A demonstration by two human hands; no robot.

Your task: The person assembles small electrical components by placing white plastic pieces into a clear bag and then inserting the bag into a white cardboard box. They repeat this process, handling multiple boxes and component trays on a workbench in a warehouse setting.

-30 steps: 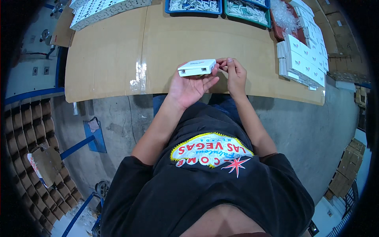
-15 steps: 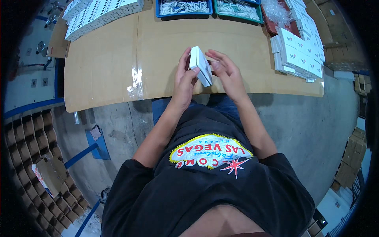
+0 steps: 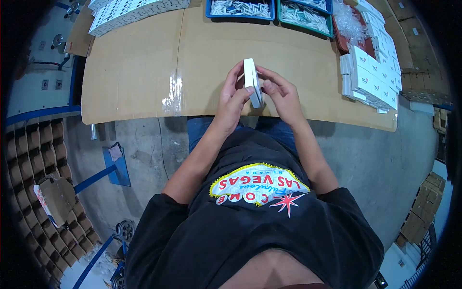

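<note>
A small, thin white box [image 3: 250,77] stands on edge between my two hands, just above the front part of the cardboard-covered table. My left hand [image 3: 233,98] grips it from the left, its thumb pressed on the near side and its fingers behind. On the other side, my right hand [image 3: 284,96] has its fingers curled around the box's far right edge, with the thumb near its right face. Part of that right face is turned out of sight.
Neatly stacked white boxes [image 3: 373,77] stand at the table's right end. Blue [image 3: 240,18] and green [image 3: 304,30] trays of small white pieces sit at the back, beside a red tray of clear plastic [image 3: 342,41]. More white boxes [image 3: 137,14] line the back left.
The box has turned more upright and edge-on. My right fingers have closed in from beside it onto its right side. The whole view has shifted slightly.
</note>
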